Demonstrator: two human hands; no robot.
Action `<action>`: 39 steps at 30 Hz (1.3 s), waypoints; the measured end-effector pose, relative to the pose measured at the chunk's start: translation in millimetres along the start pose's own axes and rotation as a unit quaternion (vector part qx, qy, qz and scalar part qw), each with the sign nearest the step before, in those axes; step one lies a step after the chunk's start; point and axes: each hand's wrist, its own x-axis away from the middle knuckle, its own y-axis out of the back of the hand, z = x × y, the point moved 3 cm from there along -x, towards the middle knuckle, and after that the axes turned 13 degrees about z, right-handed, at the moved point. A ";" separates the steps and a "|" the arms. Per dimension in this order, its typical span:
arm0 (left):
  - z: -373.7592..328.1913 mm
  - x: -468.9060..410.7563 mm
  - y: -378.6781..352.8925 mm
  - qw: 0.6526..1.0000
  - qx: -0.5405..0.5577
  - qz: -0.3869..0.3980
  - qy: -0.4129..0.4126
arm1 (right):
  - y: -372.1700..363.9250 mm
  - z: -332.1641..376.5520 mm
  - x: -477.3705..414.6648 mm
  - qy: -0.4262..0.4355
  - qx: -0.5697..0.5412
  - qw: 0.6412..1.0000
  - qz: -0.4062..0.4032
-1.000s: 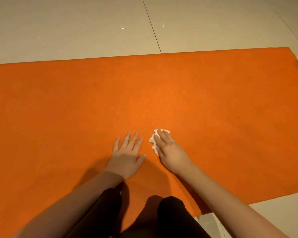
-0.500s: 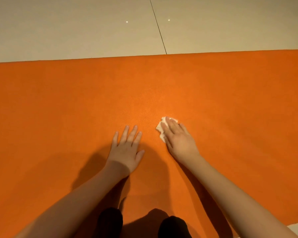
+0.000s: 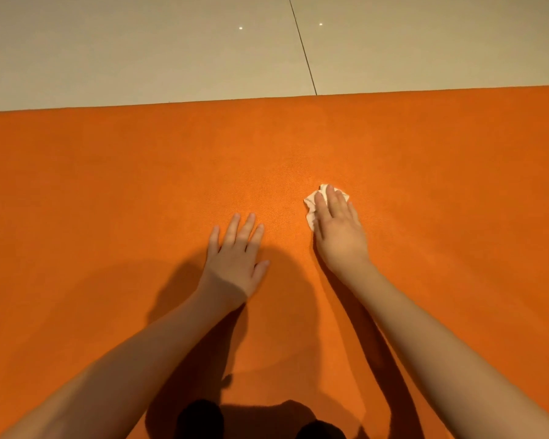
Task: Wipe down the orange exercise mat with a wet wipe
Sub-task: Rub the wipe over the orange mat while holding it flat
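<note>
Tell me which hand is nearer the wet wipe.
Right. The right hand lies flat on the wet wipe; the left hand rests on the orange mat, apart from it.

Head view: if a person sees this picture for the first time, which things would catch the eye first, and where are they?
The orange exercise mat fills most of the view, with pale floor tiles beyond its far edge. Right of centre, the right hand presses a crumpled white wet wipe flat on the mat. The left hand rests flat beside it, fingers spread.
</note>
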 end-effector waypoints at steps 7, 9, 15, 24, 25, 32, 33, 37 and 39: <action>6.7 -15.0 9.8 0.998 0.016 -0.031 -0.050 | 3.3 5.4 -25.1 0.102 0.069 0.992 0.030; 12.0 -30.6 22.5 0.999 0.042 -0.014 -0.030 | 10.5 -3.2 -41.8 0.033 0.037 0.999 0.012; 17.5 -45.8 27.7 0.999 0.035 -0.025 -0.031 | 13.7 17.7 -55.1 0.119 0.062 0.990 0.048; 23.6 -64.1 40.3 0.997 0.055 -0.038 -0.041 | 21.0 16.7 -92.8 0.081 0.054 0.995 0.033; 23.2 -66.6 41.3 0.997 0.058 -0.040 -0.040 | 24.2 11.8 -94.0 0.107 0.076 0.991 0.038; 16.1 -67.1 53.4 1.000 0.012 -0.009 -0.015 | 51.8 1.0 -149.7 0.011 0.062 0.998 0.030; 14.4 -66.3 56.4 1.000 0.005 0.001 -0.012 | 51.7 8.8 -153.9 0.032 0.062 0.997 0.041; 12.5 -63.1 59.5 1.000 0.000 0.014 -0.010 | 55.9 7.2 -167.0 0.112 0.102 0.987 0.060; 12.5 -62.7 59.0 1.000 -0.008 0.025 -0.007 | 66.2 -5.3 -183.1 0.066 0.102 0.991 0.048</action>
